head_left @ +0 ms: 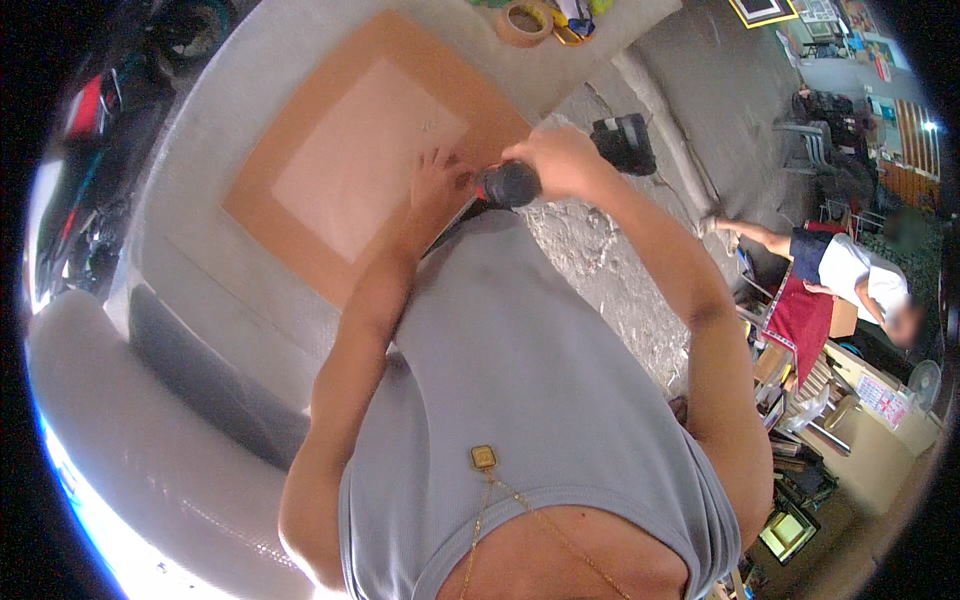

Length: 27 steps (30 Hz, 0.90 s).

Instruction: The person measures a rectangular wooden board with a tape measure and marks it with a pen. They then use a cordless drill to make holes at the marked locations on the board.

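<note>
A cordless drill (pixel 512 184) is gripped in my right hand (pixel 560 160), its fingers wrapped round the handle. The black battery (pixel 623 144) sticks out beyond the hand to the right. The drill's front end is at the near right edge of a flat brown panel (pixel 300 130), which has a paler rectangle in its middle. My left hand (pixel 440 185) lies on the panel close to the drill, fingers spread and no object visible in them. The drill's tip and whatever it touches are hidden from view.
The panel lies on a pale work table (pixel 190 230). A roll of brown tape (pixel 524 22) sits at its far edge, beside small yellow and blue items. At left stands a large bubble-wrap roll (pixel 170 440). Another person (pixel 850 270) is off to the right.
</note>
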Each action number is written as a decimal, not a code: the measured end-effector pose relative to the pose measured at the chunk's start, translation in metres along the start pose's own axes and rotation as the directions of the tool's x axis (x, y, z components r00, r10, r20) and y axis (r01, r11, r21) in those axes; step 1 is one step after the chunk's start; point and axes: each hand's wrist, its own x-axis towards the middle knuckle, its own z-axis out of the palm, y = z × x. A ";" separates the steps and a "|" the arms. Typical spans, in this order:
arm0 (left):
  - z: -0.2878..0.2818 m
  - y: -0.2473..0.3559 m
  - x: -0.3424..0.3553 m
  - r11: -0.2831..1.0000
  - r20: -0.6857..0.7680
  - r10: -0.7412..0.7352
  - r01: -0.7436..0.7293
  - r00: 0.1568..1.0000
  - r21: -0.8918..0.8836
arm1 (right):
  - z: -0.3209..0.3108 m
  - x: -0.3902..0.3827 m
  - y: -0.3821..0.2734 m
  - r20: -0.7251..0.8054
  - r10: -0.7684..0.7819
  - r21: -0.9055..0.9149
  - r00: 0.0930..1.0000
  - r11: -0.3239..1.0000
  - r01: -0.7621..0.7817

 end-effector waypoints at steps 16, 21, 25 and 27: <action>0.036 -0.029 0.043 0.900 -0.337 -0.398 0.434 0.853 0.036 | -0.026 0.028 0.070 0.126 -0.359 0.150 0.925 0.928 0.340; 0.054 -0.034 0.029 0.843 -0.264 -0.490 0.528 0.831 0.099 | -0.064 0.030 0.086 0.098 -0.513 0.120 0.853 0.857 0.501; 0.055 -0.032 0.035 0.820 -0.140 -0.460 0.480 0.877 0.312 | -0.094 0.035 0.130 -0.046 -0.497 0.247 0.866 0.835 0.492; 0.054 -0.019 0.032 0.776 -0.316 -0.568 0.622 0.760 0.101 | -0.111 0.051 0.136 -0.112 -0.538 0.272 0.836 0.792 0.546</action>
